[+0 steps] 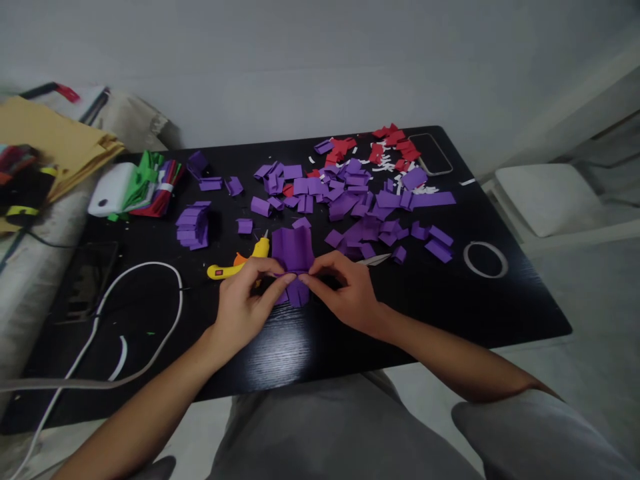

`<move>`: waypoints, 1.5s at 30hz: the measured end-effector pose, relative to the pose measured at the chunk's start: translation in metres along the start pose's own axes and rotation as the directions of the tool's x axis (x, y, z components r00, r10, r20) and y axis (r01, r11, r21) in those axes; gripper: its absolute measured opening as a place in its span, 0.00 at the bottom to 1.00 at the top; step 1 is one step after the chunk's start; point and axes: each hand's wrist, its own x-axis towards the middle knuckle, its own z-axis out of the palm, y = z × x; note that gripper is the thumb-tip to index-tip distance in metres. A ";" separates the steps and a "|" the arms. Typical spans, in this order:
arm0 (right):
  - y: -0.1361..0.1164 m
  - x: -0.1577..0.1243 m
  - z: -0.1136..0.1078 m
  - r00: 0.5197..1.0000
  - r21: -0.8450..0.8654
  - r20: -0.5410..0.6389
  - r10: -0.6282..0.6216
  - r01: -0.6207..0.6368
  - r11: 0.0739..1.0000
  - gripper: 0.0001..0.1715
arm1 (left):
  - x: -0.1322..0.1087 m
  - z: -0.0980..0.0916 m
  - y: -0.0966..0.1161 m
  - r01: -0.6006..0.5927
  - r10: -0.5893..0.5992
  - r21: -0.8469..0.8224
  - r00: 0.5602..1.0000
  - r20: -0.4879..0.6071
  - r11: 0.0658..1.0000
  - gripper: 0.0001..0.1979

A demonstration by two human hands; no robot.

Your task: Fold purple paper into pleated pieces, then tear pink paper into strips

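On a black table (pixel 450 313), my left hand (pixel 245 303) and my right hand (pixel 345 290) both pinch a purple folded paper piece (pixel 293 257) at its middle, fingertips almost meeting. The paper fans out above and below the pinch. A yellow glue gun (pixel 240 263) lies just left of and behind my left hand. Small scissors (pixel 375 260) peek out behind my right hand.
Several cut purple paper pieces (pixel 350 200) and red scraps (pixel 390 143) cover the table's far half. A stack of purple pieces (pixel 193 227), coloured paper sheets (pixel 150 187), a white cable (pixel 125 313), a tape ring (pixel 485 259) and a phone (pixel 433 155) also lie there.
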 end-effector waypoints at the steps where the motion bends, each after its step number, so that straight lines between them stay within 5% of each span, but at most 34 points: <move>1: 0.000 0.000 0.000 1.000 0.012 -0.003 0.013 -0.013 1.000 0.08 | -0.001 0.001 0.000 0.013 -0.013 -0.028 1.000 -0.006 1.000 0.08; 8: 0.001 0.000 0.004 0.964 0.277 -0.007 0.267 -0.255 0.926 0.25 | 0.002 0.009 0.006 0.134 -0.154 -0.266 0.986 -0.057 0.955 0.14; 14: 0.000 0.005 0.004 0.878 0.469 0.091 0.470 -0.454 0.758 0.33 | 0.004 0.016 0.007 0.396 -0.408 -0.588 0.905 0.120 0.705 0.21; 17: 0.002 0.007 0.002 0.865 0.441 0.120 0.488 -0.487 0.754 0.31 | 0.005 0.016 0.006 0.471 -0.456 -0.599 0.869 0.192 0.647 0.20; 25: 0.007 0.007 0.000 0.852 0.411 0.201 0.484 -0.522 0.748 0.25 | 0.007 0.014 0.005 0.466 -0.469 -0.585 0.869 0.160 0.664 0.18; 35: 0.013 0.009 -0.002 0.866 0.405 0.158 0.474 -0.495 0.769 0.19 | 0.010 0.011 0.002 0.576 -0.489 -0.499 0.816 0.307 0.647 0.18; 45: 0.013 0.010 -0.002 0.854 0.418 0.167 0.493 -0.514 0.749 0.19 | 0.010 0.013 -0.001 0.594 -0.508 -0.497 0.802 0.314 0.632 0.18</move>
